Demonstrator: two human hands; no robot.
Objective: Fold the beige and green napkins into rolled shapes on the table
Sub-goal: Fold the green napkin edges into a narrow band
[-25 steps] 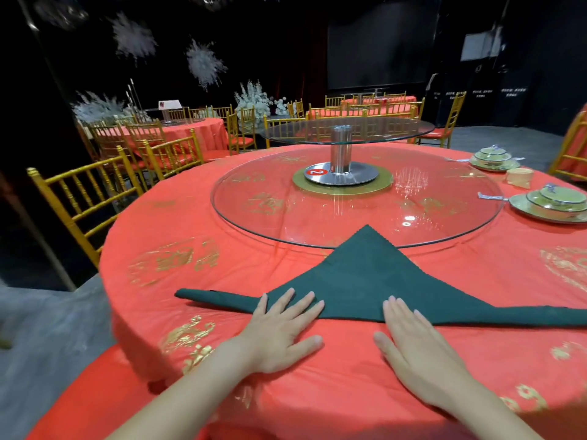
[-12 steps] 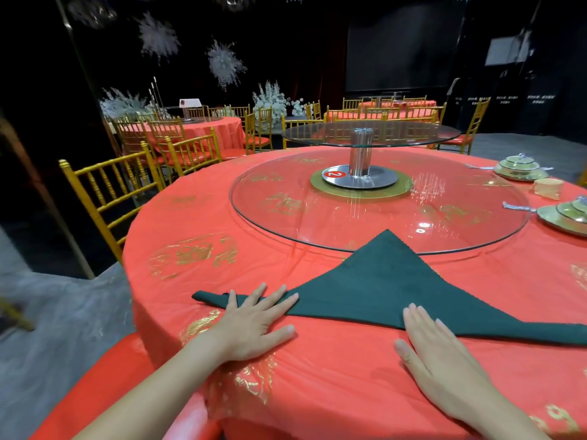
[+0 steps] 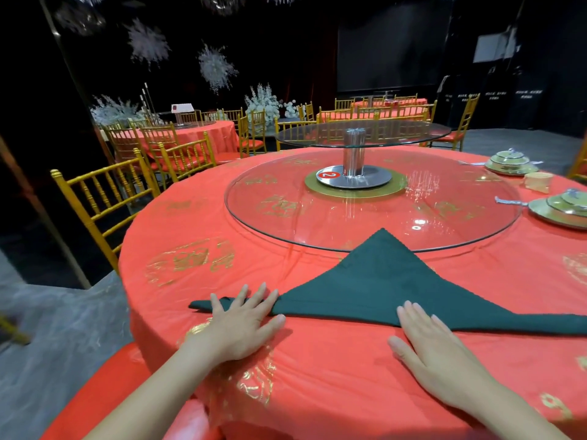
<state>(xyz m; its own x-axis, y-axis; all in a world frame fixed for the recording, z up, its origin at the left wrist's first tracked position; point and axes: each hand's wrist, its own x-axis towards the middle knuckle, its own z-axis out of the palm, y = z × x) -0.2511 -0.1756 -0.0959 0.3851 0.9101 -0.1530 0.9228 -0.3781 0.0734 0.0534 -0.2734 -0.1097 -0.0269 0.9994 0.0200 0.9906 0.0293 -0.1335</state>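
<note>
One napkin [image 3: 381, 287], two hands [image 3: 241, 325] [image 3: 438, 350] (flat).

The green napkin [image 3: 374, 287] is dark, plain cloth, lying flat as a wide, low triangle on the side of the glass turntable [image 3: 286, 211] nearest me. Its point faces away from me, and the tip laps over the turntable's near rim. The long edge, farthest from the turntable, runs left to right as a thicker band. The left end tapers to a narrow tip and the right end runs out of view. My left hand [image 3: 241, 325] lies flat on the left end, fingers spread. My right hand [image 3: 435, 350] touches the band's middle with straight fingertips.
</note>
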